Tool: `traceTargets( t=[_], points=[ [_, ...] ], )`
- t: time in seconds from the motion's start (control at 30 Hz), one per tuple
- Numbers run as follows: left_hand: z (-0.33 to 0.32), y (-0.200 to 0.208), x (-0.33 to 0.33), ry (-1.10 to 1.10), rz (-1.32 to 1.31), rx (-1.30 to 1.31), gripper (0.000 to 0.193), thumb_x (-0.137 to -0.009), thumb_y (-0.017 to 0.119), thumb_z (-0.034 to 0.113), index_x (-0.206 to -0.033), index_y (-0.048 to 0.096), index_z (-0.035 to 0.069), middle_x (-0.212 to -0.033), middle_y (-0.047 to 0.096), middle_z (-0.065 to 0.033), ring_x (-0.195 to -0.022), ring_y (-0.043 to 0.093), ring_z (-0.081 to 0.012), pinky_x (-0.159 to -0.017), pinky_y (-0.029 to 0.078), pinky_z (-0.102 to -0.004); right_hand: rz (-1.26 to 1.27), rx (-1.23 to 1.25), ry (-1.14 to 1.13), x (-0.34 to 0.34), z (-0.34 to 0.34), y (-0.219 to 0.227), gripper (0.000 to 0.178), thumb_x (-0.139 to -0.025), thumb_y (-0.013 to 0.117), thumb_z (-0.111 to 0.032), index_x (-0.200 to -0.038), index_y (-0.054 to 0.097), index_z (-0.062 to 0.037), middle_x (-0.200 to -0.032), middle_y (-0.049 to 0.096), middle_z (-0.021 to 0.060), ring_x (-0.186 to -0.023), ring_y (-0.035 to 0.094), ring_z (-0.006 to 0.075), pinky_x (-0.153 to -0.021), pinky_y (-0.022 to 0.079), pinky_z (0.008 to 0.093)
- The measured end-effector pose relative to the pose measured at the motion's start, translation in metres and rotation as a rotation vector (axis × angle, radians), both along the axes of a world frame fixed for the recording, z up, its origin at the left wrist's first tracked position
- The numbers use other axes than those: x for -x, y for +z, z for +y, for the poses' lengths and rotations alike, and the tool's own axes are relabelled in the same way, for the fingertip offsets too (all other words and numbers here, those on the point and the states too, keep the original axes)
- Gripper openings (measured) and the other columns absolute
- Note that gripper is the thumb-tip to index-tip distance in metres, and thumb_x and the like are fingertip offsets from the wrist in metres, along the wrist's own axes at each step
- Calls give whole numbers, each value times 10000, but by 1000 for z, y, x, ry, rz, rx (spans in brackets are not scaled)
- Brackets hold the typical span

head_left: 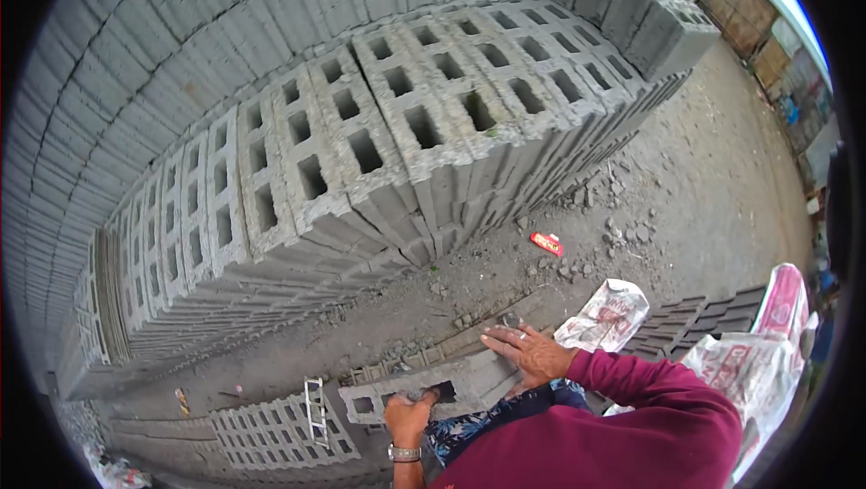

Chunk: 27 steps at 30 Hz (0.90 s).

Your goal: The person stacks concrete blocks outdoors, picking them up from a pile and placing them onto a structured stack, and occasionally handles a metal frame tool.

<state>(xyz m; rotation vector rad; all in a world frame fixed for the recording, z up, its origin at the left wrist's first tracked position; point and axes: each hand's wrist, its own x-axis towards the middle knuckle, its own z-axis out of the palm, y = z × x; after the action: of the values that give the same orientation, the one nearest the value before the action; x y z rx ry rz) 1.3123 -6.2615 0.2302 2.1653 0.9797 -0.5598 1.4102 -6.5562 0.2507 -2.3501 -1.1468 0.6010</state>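
A grey concrete hollow block (pixel 469 372) lies tilted in front of my lap, its row of holes turned toward me. My left hand (pixel 409 419), with a metal-banded watch at the wrist, is closed on the block's near side, the fingers reaching into a hole. At the right end my right hand (pixel 534 354) grips the same block. Its ringed fingers stretch over the far edge and the thumb lies at the near edge. The block's underside is hidden.
A tall stack of hollow blocks (pixel 379 196) runs across the far side. More blocks (pixel 271 435) lie at lower left beside a small white metal frame (pixel 316 412). White sacks (pixel 758 376) stand at right. Rubble (pixel 631 227) and a red wrapper (pixel 547 244) litter the ground.
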Motion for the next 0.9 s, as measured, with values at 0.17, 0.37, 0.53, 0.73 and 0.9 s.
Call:
traceTargets(
  t=[0.17, 0.37, 0.53, 0.73, 0.9],
  points=[
    [-95, 139, -52, -228, -18, -166, 625, -621, 823, 502, -595, 580, -74, -618, 622, -235, -610, 634, -358, -630, 490, -445, 128, -389, -284, 23, -83, 33, 1318, -521, 885, -474, -1523, 163, -14, -1308, 444, 253, -1189, 462, 408, -1048, 316, 527],
    [-198, 254, -101, -438, -318, -344, 581, -643, 798, 431, -540, 520, -69, -515, 516, -250, -498, 547, -379, -540, 433, -460, -84, -960, -480, 4, -144, 69, 1289, -472, 899, -422, -1498, 233, -16, -1343, 439, 225, -1194, 459, 411, -1045, 326, 510],
    [-283, 331, -148, -699, -548, -474, 520, -665, 753, 372, -523, 517, -69, -503, 512, -262, -506, 552, -427, -538, 441, -465, -341, -1190, -678, -27, -181, 91, 1345, -444, 893, -486, -1496, 222, 16, -1322, 455, 206, -1175, 460, 351, -1025, 328, 477],
    [-327, 379, -222, -1011, -855, -517, 444, -652, 768, 324, -612, 568, -71, -492, 490, -200, -456, 505, -314, -511, 423, -428, -417, -1471, -807, -84, -205, 101, 1392, -509, 785, -733, -1518, 173, 6, -1362, 382, 176, -1229, 434, 300, -1071, 343, 453],
    [-382, 396, -305, -1216, -1027, -374, 463, -606, 701, 331, -544, 506, -84, -494, 446, -252, -474, 517, -398, -511, 420, -457, -408, -1536, -1113, -141, -246, 80, 1457, -503, 770, -769, -1532, 96, 12, -1441, 316, 205, -1344, 367, 325, -1112, 314, 466]
  ],
)
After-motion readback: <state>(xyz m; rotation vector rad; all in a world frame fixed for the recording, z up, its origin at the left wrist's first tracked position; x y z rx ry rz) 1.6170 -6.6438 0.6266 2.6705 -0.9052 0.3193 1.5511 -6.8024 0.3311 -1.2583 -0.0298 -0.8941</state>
